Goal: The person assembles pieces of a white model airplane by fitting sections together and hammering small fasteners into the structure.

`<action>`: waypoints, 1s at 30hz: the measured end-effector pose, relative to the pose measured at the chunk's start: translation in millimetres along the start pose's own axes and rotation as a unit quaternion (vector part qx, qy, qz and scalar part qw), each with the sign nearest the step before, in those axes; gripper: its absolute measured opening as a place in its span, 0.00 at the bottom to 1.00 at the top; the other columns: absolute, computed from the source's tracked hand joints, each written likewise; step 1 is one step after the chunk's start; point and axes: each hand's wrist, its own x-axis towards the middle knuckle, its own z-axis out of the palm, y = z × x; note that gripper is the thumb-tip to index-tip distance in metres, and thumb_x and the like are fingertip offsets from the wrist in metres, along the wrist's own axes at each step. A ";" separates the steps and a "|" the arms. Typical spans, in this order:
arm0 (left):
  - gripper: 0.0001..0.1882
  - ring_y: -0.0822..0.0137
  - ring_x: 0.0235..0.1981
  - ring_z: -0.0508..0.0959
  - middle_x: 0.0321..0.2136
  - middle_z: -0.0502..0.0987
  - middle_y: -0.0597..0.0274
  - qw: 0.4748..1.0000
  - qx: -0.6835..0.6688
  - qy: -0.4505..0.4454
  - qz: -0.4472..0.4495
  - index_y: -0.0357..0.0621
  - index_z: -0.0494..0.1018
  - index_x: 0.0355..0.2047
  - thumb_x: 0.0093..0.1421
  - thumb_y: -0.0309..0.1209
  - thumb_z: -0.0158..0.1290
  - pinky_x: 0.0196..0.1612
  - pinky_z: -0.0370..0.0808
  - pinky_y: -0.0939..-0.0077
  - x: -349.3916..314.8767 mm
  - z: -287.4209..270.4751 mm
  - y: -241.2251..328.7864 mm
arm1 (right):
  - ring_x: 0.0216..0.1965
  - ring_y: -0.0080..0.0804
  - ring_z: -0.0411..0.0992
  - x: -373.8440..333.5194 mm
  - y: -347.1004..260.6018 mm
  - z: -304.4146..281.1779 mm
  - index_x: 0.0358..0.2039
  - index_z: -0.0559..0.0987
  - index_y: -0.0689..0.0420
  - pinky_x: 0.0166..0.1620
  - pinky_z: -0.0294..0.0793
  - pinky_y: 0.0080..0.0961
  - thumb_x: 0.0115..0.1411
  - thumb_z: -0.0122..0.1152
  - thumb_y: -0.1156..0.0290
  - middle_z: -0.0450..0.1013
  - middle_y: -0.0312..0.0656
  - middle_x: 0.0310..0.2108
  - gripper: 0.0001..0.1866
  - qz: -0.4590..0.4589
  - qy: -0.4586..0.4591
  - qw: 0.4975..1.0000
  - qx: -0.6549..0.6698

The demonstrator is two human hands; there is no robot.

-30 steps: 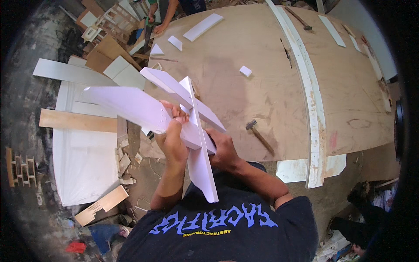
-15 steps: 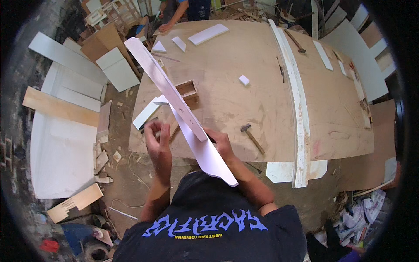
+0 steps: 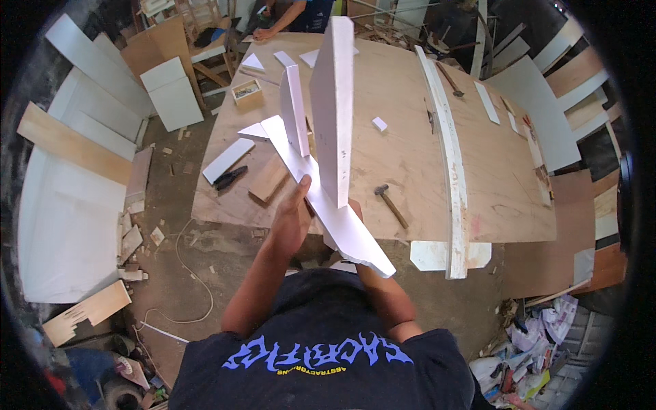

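Observation:
A white wooden assembly (image 3: 318, 181) is held up in front of me at the table's near edge. It has a long base board with a jagged near end, and two boards stand up from it, a shorter one (image 3: 294, 113) and a taller one (image 3: 333, 116). My left hand (image 3: 292, 217) grips the base board's left edge, thumb lying on top. Mostly hidden behind the base board, my right hand (image 3: 355, 210) holds it from the right side; only a bit of its fingers shows.
On the wooden table (image 3: 403, 157) lie a hammer (image 3: 391, 207), black pliers (image 3: 230, 178), a wood block (image 3: 268, 179), a small box (image 3: 247, 91) and white offcuts. A long white beam (image 3: 447, 157) crosses the right side. Another person's hand (image 3: 262, 34) rests at the far edge.
The assembly has turned, so its two upright boards now show apart. My left hand, free and blurred before, has come onto the base board.

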 end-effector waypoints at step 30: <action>0.33 0.32 0.61 0.73 0.57 0.75 0.25 0.793 0.585 0.158 0.067 0.36 0.81 0.48 0.74 0.57 0.43 0.70 0.64 0.47 -16.9 -58.5 2.7 | 0.62 0.40 0.71 -65.5 -73.7 45.5 0.68 0.72 0.52 0.78 0.48 0.55 0.45 0.77 0.67 0.73 0.41 0.59 0.46 -0.212 0.002 0.629 -0.748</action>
